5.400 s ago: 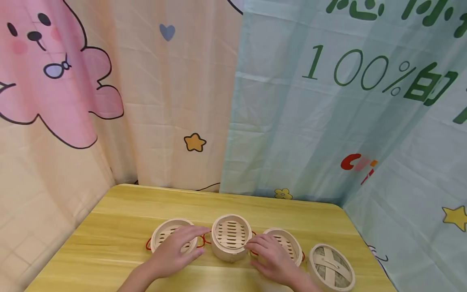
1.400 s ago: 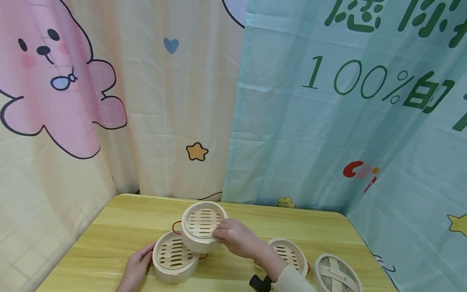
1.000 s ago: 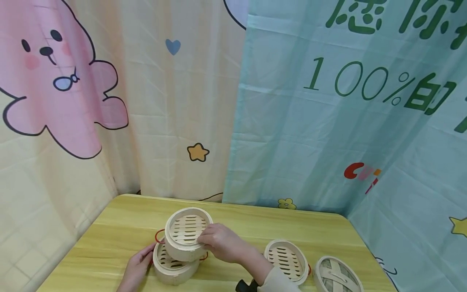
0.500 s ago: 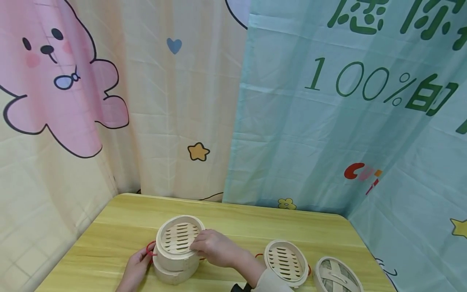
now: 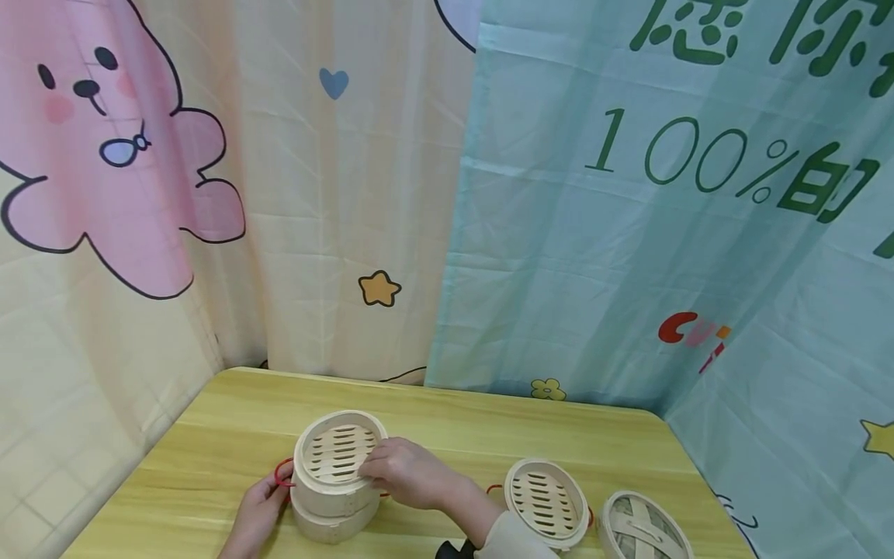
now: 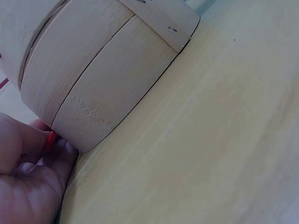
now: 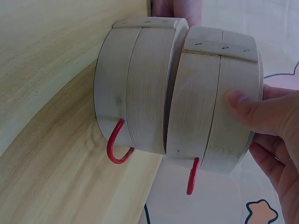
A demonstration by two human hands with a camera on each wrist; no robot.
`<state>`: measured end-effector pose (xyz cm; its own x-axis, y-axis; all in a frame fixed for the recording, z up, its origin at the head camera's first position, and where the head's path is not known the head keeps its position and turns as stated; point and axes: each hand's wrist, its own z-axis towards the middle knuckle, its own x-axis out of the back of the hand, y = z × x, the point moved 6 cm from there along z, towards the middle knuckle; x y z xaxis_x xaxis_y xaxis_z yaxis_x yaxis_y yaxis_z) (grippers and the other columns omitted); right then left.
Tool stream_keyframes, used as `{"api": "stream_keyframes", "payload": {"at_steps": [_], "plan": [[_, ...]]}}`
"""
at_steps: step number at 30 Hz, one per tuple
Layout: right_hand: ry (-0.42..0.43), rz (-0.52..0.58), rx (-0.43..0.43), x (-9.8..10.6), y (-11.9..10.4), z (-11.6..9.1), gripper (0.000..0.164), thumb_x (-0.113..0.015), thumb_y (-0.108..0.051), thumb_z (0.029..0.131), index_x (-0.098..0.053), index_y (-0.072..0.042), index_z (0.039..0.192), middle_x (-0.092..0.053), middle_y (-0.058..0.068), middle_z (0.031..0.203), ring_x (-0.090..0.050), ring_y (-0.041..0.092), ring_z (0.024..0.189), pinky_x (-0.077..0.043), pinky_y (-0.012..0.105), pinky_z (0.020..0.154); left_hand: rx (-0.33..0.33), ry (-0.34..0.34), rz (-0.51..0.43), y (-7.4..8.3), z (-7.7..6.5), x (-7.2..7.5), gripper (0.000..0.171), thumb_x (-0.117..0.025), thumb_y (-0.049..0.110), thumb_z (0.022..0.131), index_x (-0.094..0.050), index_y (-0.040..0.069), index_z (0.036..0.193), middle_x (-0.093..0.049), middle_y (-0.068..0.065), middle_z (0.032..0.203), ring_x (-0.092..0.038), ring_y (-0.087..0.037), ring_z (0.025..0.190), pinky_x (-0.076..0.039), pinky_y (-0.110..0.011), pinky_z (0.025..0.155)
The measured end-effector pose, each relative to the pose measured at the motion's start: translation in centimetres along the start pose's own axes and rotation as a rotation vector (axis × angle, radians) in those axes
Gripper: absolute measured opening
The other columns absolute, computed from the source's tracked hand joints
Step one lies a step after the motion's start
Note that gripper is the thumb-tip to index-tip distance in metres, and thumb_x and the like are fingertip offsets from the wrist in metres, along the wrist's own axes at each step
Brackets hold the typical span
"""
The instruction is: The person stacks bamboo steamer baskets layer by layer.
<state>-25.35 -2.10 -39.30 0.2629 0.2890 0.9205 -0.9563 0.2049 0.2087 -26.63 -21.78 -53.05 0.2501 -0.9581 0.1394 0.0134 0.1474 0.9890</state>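
The pale round lower bamboo basket (image 5: 335,529) is touched on its left side by the left hand (image 5: 257,508). The fingers are bent, and a thin red loop (image 6: 50,140) is seen among them. Whether the loop is pinched cannot be told.

Right on top of the lower basket, the pale round upper bamboo basket (image 5: 341,485), with slits in its floor, is held by the right hand (image 5: 412,475). The rim is pinched on its right side, with the thumb outside and the fingers bent over the edge. So the upper basket lies just to the left of the right hand, and its top is nearer to that hand than to the left one.

No long side is found, as both baskets are round. They are lined up nearly one over the other, but a thin dark slit is seen between them, so whether the top one is fully seated cannot be told.

Farther off to the right, a third pale round bamboo basket (image 5: 547,505) is set apart on the yellow wooden table (image 5: 433,419). Past it, a round lid with crossed pale strips (image 5: 641,529) is seen. Behind the table, printed cloth curtains (image 5: 335,233) are hung.
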Motion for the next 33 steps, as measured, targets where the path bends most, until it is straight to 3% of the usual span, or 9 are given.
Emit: {"api": "stream_keyframes", "payload": {"at_steps": [4, 10, 17, 20, 27, 33], "plan": [[-0.007, 0.008, -0.001, -0.04, -0.03, 0.17, 0.02, -0.066, -0.014, 0.073, -0.061, -0.013, 0.092, -0.058, -0.009, 0.088, -0.048, 0.004, 0.087, -0.031, 0.015, 0.085, 0.014, 0.021, 0.034, 0.13, -0.02, 0.12, 0.03, -0.047, 0.008, 0.085, -0.048, -0.012, 0.108, -0.051, -0.019, 0.107, -0.042, 0.01, 0.084, -0.036, -0.011, 0.072], [-0.024, 0.004, -0.006, -0.07, 0.11, 0.36, 0.021, -0.066, -0.015, 0.072, -0.061, -0.014, 0.092, -0.058, -0.009, 0.088, -0.049, 0.004, 0.087, -0.031, 0.016, 0.085, -0.008, 0.02, -0.006, 0.31, 0.02, -0.09, 0.033, -0.048, 0.011, 0.086, -0.047, -0.012, 0.108, -0.049, -0.016, 0.11, -0.041, 0.012, 0.086, -0.035, -0.01, 0.073], [-0.063, 0.002, -0.014, 0.04, 0.16, 0.49, 0.022, -0.067, -0.015, 0.071, -0.061, -0.015, 0.092, -0.058, -0.01, 0.089, -0.048, 0.004, 0.088, -0.031, 0.015, 0.084, -0.011, 0.014, -0.056, 0.26, 0.06, -0.23, 0.036, -0.049, 0.011, 0.085, -0.044, -0.012, 0.112, -0.053, 0.007, 0.098, -0.042, 0.011, 0.086, -0.037, -0.011, 0.073], [-0.074, -0.01, -0.014, 0.08, 0.07, 0.54, 0.022, -0.066, -0.015, 0.072, -0.061, -0.015, 0.093, -0.058, -0.01, 0.089, -0.048, 0.004, 0.088, -0.031, 0.015, 0.084, -0.015, 0.015, -0.063, 0.24, 0.08, -0.23, 0.035, -0.048, 0.009, 0.085, -0.044, -0.012, 0.112, -0.053, 0.011, 0.095, -0.043, 0.01, 0.087, -0.037, -0.011, 0.073], [-0.076, -0.017, 0.007, -0.11, -0.13, 0.4, 0.017, -0.066, -0.014, 0.072, -0.06, -0.017, 0.087, -0.058, -0.012, 0.085, -0.048, 0.004, 0.085, -0.033, 0.015, 0.081, 0.024, 0.003, -0.068, 0.2, 0.11, -0.38, 0.037, -0.046, 0.007, 0.086, -0.039, -0.014, 0.115, -0.048, -0.017, 0.111, -0.041, 0.011, 0.086, -0.037, -0.012, 0.074], [-0.062, -0.01, 0.006, -0.33, -0.24, 0.28, 0.019, -0.067, -0.012, 0.07, -0.06, -0.017, 0.087, -0.058, -0.011, 0.085, -0.048, 0.004, 0.086, -0.033, 0.016, 0.081, 0.053, 0.001, -0.046, 0.01, 0.01, -0.28, 0.037, -0.045, 0.006, 0.086, -0.038, -0.014, 0.116, -0.044, -0.025, 0.115, -0.04, 0.014, 0.083, -0.036, -0.011, 0.074]]}}
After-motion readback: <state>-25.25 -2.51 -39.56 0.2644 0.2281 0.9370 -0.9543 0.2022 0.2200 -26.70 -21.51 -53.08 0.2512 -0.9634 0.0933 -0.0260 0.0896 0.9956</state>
